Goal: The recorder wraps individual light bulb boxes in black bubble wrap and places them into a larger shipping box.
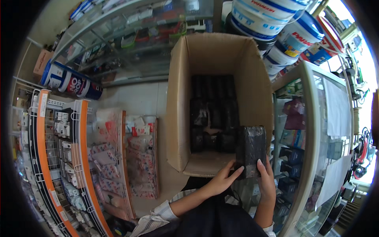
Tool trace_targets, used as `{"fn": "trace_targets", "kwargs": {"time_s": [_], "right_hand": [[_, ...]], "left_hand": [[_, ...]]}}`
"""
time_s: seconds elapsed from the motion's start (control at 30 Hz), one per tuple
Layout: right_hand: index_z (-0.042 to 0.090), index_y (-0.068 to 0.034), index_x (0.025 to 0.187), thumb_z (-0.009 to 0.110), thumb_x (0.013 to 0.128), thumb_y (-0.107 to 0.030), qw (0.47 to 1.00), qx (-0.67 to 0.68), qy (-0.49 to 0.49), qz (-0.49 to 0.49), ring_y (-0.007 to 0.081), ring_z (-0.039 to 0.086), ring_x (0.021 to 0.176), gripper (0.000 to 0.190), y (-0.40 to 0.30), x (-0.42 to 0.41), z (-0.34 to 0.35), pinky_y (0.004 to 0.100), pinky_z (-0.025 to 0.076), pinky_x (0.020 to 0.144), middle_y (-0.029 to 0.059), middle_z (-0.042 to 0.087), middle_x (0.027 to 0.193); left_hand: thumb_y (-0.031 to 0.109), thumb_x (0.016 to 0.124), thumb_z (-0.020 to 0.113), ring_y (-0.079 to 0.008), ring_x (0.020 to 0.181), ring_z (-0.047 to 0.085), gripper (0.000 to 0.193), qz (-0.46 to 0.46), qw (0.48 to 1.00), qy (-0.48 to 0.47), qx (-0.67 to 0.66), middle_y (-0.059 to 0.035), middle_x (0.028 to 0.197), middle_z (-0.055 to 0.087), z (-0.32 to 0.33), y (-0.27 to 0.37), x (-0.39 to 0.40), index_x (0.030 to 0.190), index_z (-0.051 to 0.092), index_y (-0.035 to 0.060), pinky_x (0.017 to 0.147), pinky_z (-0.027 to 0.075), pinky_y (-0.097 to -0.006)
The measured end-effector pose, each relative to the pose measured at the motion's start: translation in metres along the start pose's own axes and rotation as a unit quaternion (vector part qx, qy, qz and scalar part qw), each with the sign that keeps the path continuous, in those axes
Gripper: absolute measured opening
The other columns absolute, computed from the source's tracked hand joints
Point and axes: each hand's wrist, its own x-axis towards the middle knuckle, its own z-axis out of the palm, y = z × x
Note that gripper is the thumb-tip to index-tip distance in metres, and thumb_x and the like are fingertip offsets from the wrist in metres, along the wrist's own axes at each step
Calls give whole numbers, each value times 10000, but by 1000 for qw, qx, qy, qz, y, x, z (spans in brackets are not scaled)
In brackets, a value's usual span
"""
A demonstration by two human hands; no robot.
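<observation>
A block-shaped package in shiny black wrapping [251, 148] is held upright between both hands at the near right corner of a tall open cardboard box [178, 118]. My left hand [225, 179] grips its lower left side, with the fingertips partly hidden. My right hand [266, 179] presses on the lower right side, thumb on the near face. Inside the box, several similar black-wrapped packages [213, 86] stand in rows on the bottom, with a narrow gap among the middle ones.
Glass display cabinets stand beyond the box [142, 44] and at the right [309, 118]. Paint buckets [257, 17] are stacked at the far right. Orange-edged shelf racks [83, 133] hold packaged goods at the left. Pale floor tiles [142, 97] show between racks and box.
</observation>
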Motion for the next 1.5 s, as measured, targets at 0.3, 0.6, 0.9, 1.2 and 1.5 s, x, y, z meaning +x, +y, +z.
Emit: {"fn": "trace_targets", "kwargs": {"time_s": [0.3,0.6,0.9,1.2,1.5], "right_hand": [[249,105,1350,790,697,-347,895,-361,-256,-43,290,508,1166,961,10,182,71,335,420,953,254,505,1236],[426,22,1299,833,630,-377,780,-390,-431,231,310,469,1195,878,190,271,129,373,391,995,201,496,1294],[262,28,1389,726,729,-380,754,-479,-446,55,366,469,1202,904,335,270,135,373,385,1010,248,455,1319],[420,28,1305,723,714,-356,709,-536,-444,112,354,509,1160,767,269,278,143,377,417,970,253,493,1277],[587,-28,1162,640,771,-470,750,-551,-365,10,328,590,1036,592,145,285,104,409,460,857,211,599,1143]], "left_hand": [[380,959,413,-408,1108,533,530,3,924,243,294,-294,1150,558,-91,42,89,1299,403,-26,945,418,-397],[146,838,500,-386,1011,599,277,-300,760,220,533,-240,1063,618,-160,11,159,1007,643,-20,855,494,-453],[198,846,536,-411,1381,120,990,-554,673,-116,477,-253,1487,-143,-197,-156,186,1397,-287,198,1098,208,-467],[153,834,503,-503,1348,85,934,-550,682,-109,469,-338,1431,-190,-189,-154,204,1403,-234,69,1086,170,-525],[165,755,554,-318,957,640,296,-263,707,-63,653,-213,1026,645,-142,-11,218,957,674,-16,788,511,-400]]}}
